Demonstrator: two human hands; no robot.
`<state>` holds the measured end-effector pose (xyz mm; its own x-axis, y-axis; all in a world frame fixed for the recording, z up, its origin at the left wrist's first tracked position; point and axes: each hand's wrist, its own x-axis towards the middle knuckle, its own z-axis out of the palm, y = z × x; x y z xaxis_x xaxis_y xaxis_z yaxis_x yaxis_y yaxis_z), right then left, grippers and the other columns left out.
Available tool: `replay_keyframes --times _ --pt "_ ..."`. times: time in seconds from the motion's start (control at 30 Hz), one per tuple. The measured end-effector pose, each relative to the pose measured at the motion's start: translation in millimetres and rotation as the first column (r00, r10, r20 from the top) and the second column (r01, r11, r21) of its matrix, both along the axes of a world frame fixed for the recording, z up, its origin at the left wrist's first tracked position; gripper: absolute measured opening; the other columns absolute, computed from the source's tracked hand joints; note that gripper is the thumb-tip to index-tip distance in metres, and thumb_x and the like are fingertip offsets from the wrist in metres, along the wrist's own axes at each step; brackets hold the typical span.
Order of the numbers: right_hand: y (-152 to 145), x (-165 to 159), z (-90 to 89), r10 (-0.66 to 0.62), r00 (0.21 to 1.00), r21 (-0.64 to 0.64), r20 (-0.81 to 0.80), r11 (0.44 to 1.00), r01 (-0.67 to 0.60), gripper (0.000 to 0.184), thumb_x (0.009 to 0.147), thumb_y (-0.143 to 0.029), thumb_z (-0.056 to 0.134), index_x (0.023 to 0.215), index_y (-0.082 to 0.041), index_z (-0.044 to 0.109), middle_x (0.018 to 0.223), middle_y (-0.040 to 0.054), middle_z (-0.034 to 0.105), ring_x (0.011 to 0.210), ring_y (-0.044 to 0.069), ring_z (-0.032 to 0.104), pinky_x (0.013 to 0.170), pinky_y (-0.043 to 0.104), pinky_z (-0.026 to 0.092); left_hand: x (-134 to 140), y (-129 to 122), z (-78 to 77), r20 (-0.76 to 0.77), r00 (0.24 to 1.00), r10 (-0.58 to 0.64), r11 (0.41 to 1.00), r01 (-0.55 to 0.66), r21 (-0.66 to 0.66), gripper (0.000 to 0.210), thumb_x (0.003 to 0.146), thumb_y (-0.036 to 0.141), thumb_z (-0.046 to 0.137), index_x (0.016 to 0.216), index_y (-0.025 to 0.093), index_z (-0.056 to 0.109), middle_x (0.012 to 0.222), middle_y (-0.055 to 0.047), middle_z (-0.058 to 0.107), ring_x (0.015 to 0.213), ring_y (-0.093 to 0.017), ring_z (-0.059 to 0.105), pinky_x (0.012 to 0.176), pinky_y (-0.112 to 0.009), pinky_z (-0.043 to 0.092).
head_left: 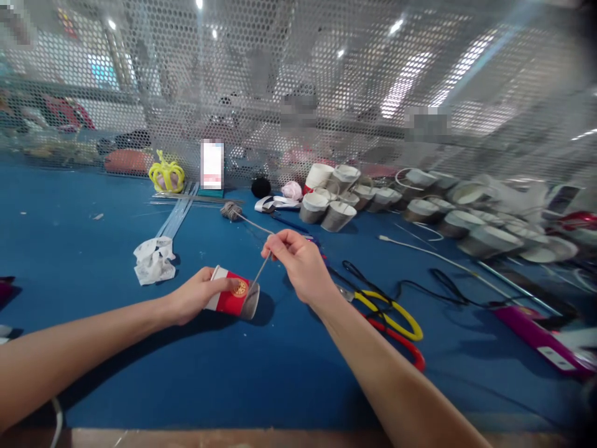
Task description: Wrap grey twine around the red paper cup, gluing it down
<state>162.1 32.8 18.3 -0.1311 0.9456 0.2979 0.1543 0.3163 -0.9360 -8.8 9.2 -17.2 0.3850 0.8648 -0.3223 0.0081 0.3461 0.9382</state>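
My left hand [200, 292] is closed around a red and white paper cup [228, 305], tipped on its side above the blue table. Grey yarn covers the end of the cup that points right. Between thumb and fingertips, my right hand [296, 258] pinches a strand of grey yarn [262, 269], which runs taut down to the wrapped end. From the pinch the strand continues back to a small ball of grey yarn [231, 211] on the table.
Yellow-and-red-handled scissors [392, 314] lie by my right forearm. Several yarn-wrapped cups [339, 216] stand at the back right. Crumpled white paper [155, 260] lies left, near a yellow woven piece [166, 176]. A purple power strip [536, 339] and cables are at right; perforated mesh stands behind.
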Motion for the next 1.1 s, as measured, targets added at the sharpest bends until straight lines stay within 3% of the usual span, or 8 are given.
replay_keyframes --times 0.13,0.43,0.9,1.1 --pt "-1 0 1.0 -0.014 0.998 0.055 0.065 0.998 0.010 0.020 0.078 -0.030 0.050 0.063 -0.017 0.050 0.060 -0.0010 0.057 0.054 0.008 0.047 0.054 0.022 0.037 0 -2 0.4 -0.025 0.999 -0.021 1.000 0.021 0.003 0.020 0.064 0.030 0.056 0.056 0.013 0.049 0.047 0.004 0.048 0.042 -0.007 0.038 0.042 -0.018 0.025" --pt "2 -1 -3.5 -0.037 0.961 0.012 0.276 0.999 0.035 0.022 0.079 -0.029 0.047 0.061 -0.016 0.049 0.056 -0.0013 0.054 0.045 0.007 0.040 0.045 0.021 0.032 -2 -12 5.9 -0.091 0.978 -0.187 0.951 0.204 0.232 0.029 0.072 0.037 0.051 0.055 0.013 0.047 0.049 0.005 0.039 0.046 -0.007 0.030 0.045 -0.019 0.022" --pt "-1 -4 -7.1 0.006 0.903 -0.055 0.430 0.998 0.020 0.025 0.079 -0.029 0.046 0.058 -0.016 0.049 0.049 -0.0039 0.049 0.040 0.006 0.034 0.045 0.021 0.029 -7 -18 3.9 -0.120 0.963 -0.243 0.902 0.269 0.338 0.029 0.075 0.037 0.048 0.059 0.013 0.046 0.053 0.004 0.037 0.049 -0.007 0.028 0.043 -0.018 0.022" --pt "-2 -7 -8.3 0.043 0.883 -0.079 0.468 0.997 -0.007 0.023 0.079 -0.026 0.047 0.058 -0.016 0.050 0.055 -0.0011 0.056 0.043 0.007 0.038 0.047 0.021 0.030 -7 -20 6.5 -0.116 0.963 -0.242 0.874 0.268 0.406 0.028 0.076 0.036 0.047 0.059 0.013 0.046 0.052 0.004 0.036 0.047 -0.006 0.026 0.042 -0.018 0.022"
